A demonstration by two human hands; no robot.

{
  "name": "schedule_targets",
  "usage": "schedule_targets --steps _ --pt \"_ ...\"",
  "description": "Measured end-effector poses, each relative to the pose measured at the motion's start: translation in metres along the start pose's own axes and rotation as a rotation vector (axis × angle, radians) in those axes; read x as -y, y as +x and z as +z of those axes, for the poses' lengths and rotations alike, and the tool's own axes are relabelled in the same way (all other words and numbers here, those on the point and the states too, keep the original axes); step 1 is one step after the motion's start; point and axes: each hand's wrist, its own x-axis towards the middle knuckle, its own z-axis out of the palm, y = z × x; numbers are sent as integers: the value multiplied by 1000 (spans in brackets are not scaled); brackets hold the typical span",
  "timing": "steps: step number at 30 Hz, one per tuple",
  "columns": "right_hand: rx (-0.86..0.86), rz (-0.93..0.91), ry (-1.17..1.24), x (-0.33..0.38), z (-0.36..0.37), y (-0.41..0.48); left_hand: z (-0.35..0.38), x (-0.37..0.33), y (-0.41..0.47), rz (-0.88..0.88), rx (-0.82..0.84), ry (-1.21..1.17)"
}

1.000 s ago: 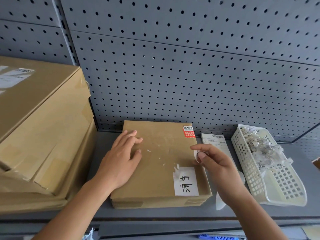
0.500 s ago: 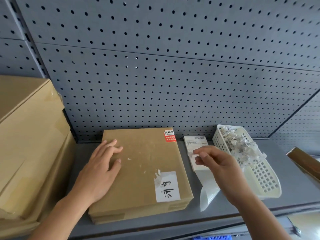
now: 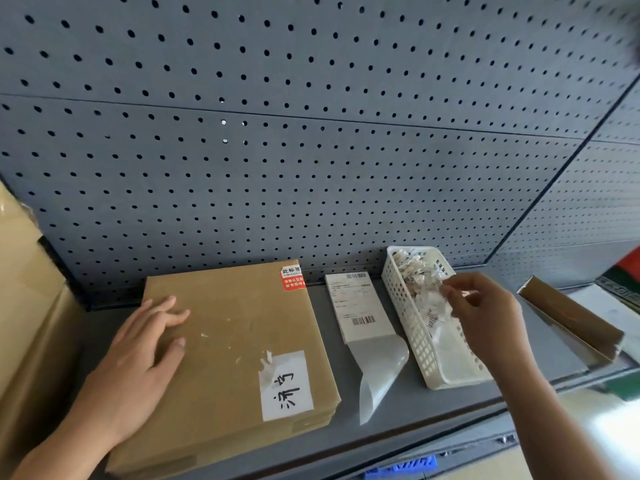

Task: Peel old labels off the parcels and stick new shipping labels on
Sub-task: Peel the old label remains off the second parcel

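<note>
A flat brown parcel lies on the grey shelf. It carries a white handwritten label at its near right corner, a red sticker at its far right corner and torn white residue in the middle. My left hand rests flat on the parcel's left part, fingers straight. My right hand hovers over the white plastic basket of torn label scraps, its fingertips pinching a small white label scrap. A new shipping label sheet, its backing curled up at the near end, lies between parcel and basket.
Large brown cartons are stacked at the left edge. An open cardboard box sits at the right of the basket. A grey pegboard wall closes the back of the shelf. Something blue shows below the shelf's front edge.
My right hand has carried the scrap rightward from the parcel's right edge, past the label sheet, to above the basket. The left hand stays on the parcel. The view has swung right.
</note>
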Motion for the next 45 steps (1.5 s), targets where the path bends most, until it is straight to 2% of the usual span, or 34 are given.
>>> schedule_targets --steps 6,15,22,30,36,38,40,42,45 --pt "-65 -13 -159 -21 0 27 1 0 2 10 4 0" --pt "-7 -27 -269 -48 17 51 3 1 2 6 -5 -12" --pt "33 0 -288 -48 19 51 3 1 2 5 -9 -12" --pt "-72 -131 -317 -38 5 47 3 3 2 0 3 -6" --pt "-111 -179 -182 -21 -2 32 0 -2 3 -11 8 13" --pt "-57 -231 -130 -15 2 19 -1 -2 2 -13 3 29" --pt "70 -318 -109 -10 14 -1 -2 -1 2 -7 -9 58" --pt "227 -405 -146 -9 30 -20 -3 -1 1 -3 -26 68" --pt "430 -436 -271 -11 54 -44 -5 -2 0 1 -50 97"
